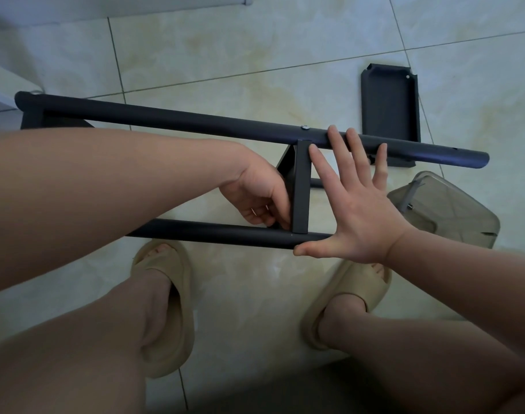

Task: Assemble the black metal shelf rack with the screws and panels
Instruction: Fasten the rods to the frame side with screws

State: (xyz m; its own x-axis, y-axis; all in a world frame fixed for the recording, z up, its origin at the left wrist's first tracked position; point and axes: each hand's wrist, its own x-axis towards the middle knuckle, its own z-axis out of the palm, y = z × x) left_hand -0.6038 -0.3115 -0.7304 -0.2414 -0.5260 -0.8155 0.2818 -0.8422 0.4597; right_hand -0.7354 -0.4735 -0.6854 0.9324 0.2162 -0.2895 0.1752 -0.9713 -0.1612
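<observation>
The floor [255,55] is laid with large glossy tiles, pale cream with yellowish veining in a marble look. The tiles are separated by thin dark grout lines [117,61]. One line is seen running across from the left toward the upper right, and others run away toward the top edge. A soft sheen is noted on the tiles; the light is diffuse and cool. Along the top left a pale grey board [120,7] is seen; whether it is wall or furniture cannot be told. At the far left a pale edge [7,82] is cut off by the frame. The bottom edge lies in shadow [329,392].
</observation>
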